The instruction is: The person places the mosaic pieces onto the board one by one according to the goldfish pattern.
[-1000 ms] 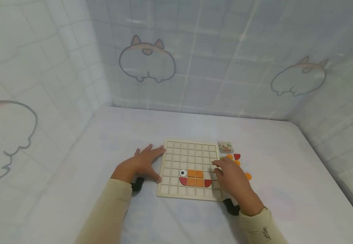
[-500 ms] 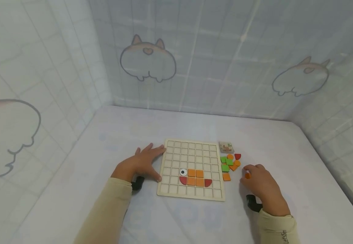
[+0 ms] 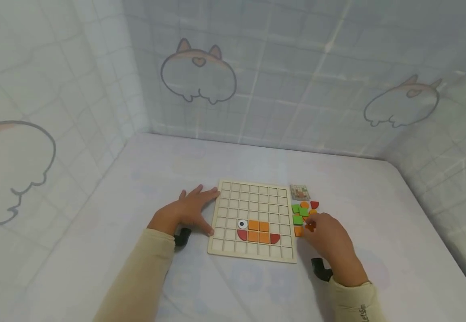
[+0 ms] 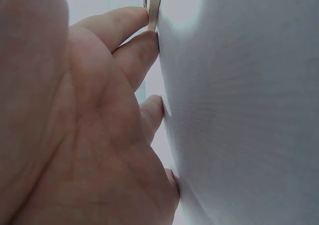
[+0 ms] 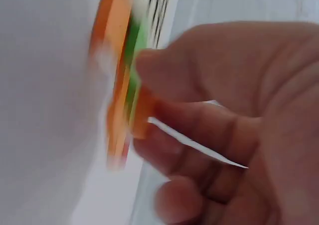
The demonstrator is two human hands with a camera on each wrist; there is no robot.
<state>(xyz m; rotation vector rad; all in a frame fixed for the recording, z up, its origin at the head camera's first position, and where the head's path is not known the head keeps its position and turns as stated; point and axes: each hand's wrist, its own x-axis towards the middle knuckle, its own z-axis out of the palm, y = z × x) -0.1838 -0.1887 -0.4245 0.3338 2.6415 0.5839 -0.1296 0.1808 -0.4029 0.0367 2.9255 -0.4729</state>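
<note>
Has shifted toward nine o'clock since half a second ago with the right hand [image 3: 331, 237], pinching a blurred orange piece [image 5: 141, 117]. Holds it just off the three-o'clock edge of a pale, gridded board [image 3: 253, 208] bearing flat orange squares [image 3: 253, 225], red quarter-rounds [image 3: 242, 235] and a round eye tile [image 3: 243, 224]. Touches the nine-o'clock edge with the left hand [image 3: 186, 211], spread wide. Has a square card [image 3: 299, 192] at two o'clock.
</note>
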